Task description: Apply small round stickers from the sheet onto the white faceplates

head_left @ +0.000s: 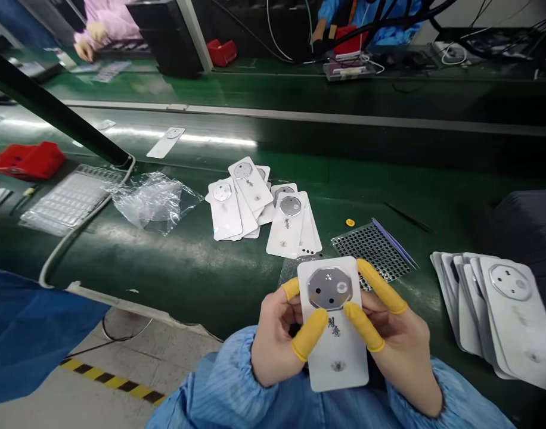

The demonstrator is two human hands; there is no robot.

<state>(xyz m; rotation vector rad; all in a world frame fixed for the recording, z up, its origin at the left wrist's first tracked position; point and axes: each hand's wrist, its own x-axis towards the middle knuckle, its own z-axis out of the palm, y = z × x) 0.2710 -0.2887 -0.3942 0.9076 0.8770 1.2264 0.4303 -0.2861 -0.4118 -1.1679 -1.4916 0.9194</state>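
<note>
A white phone back cover (338,351) with an eight-sided grey camera window and dark printed characters is held upright between both my hands. Yellow finger cots cover several fingertips. My left hand (282,333) grips its left edge, the thumb lying on the front just below the window. On the opposite edge, my right hand (393,333) pinches the cover with thumb and forefinger. Just behind it lies a clear sheet of small black rings (375,250), partly hidden by the cover, with purple tweezers (393,243) along its right side.
Loose white covers (226,214) lie in a heap ahead, and a fanned stack (514,316) sits at the right. Crumpled plastic film (154,199), a red bin (27,161) and a slanted dark post (53,107) are on the left. Co-workers sit across the bench.
</note>
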